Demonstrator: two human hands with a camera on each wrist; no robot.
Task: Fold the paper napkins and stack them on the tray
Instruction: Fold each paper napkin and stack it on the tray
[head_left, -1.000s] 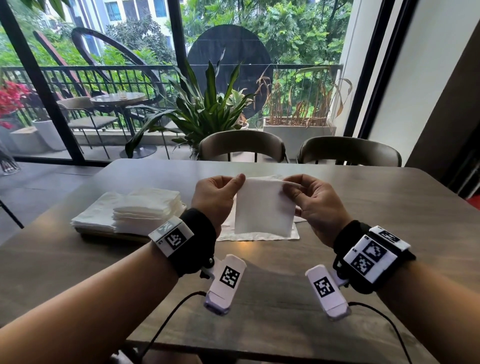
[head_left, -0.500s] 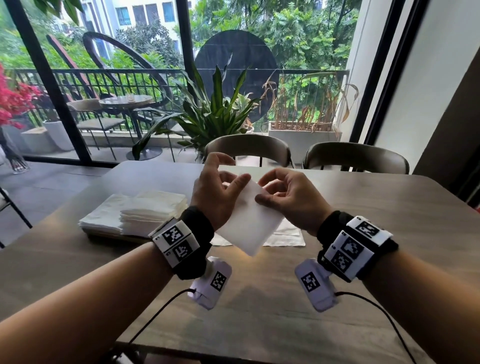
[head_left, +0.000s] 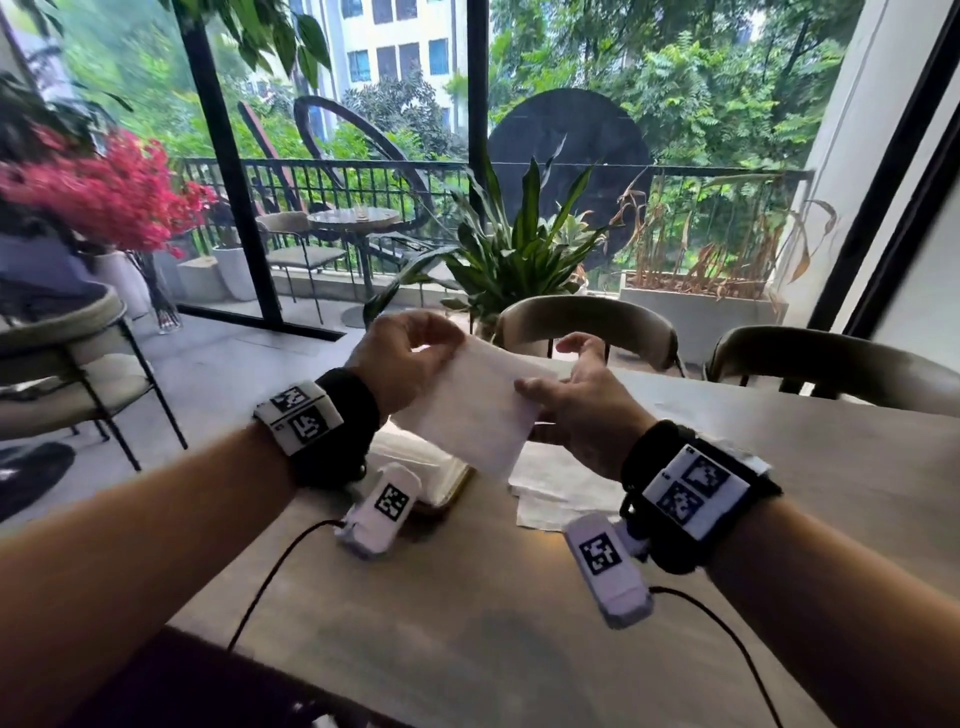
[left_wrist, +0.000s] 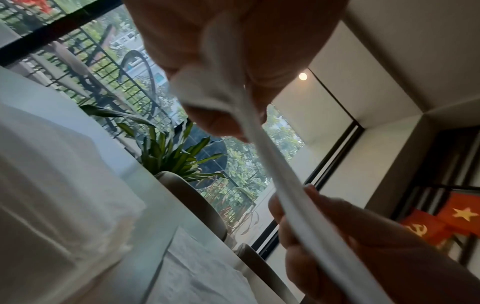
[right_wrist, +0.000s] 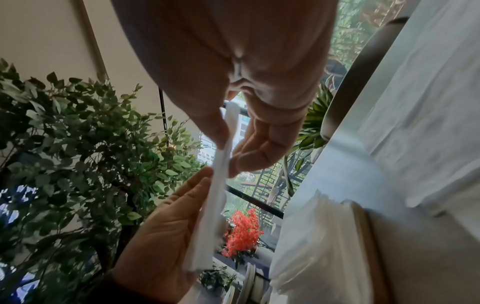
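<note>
A white folded napkin (head_left: 475, 415) hangs tilted in the air between both hands, above the table. My left hand (head_left: 441, 353) pinches its upper left corner; in the left wrist view the fingers (left_wrist: 223, 121) curl over the paper (left_wrist: 275, 168). My right hand (head_left: 535, 392) pinches the right edge, thumb in front and fingers behind, as the right wrist view shows on the napkin (right_wrist: 221, 164). Below the left wrist, a stack of folded napkins (head_left: 415, 452) sits on a tray (head_left: 452, 491). Flat unfolded napkins (head_left: 556, 491) lie on the table under the right hand.
The wooden table (head_left: 493, 623) has bare surface near me. Two chairs (head_left: 587, 322) stand at its far side, another chair (head_left: 67, 364) to the left. A glass wall and potted plant (head_left: 519, 249) are behind.
The napkin, first held square between both hands, has turned to a slant and moved left above the tray's stack. Both hands have kept hold of it.
</note>
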